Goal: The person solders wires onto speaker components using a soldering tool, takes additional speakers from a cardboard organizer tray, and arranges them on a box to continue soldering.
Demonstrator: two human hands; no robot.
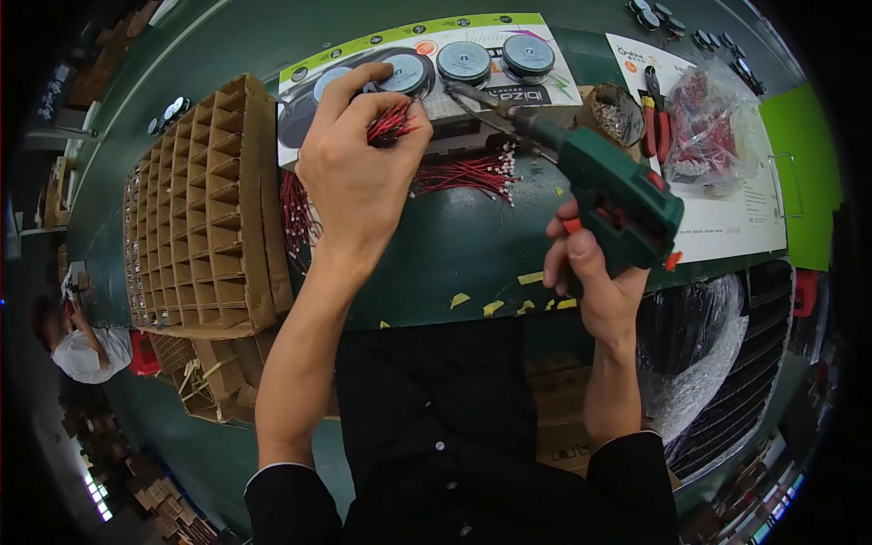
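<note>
Left hand (354, 177): eleven o'clock, holding red wires (391, 125) bunched, seemingly for tidiness.
Right hand (595, 277): three o'clock, gripping soldering gun (622, 186), nose toward twelve.
Speakers (464, 64): twelve o'clock, on box (554, 86), seemingly raised for reach.

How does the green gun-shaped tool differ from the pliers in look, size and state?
The green gun-shaped tool is held in the right hand; the pliers lie on the white sheet. The tool's body is mainly green; the pliers' handles are red. The tool looks bulkier, the pliers slimmer. Both show some red.
</note>
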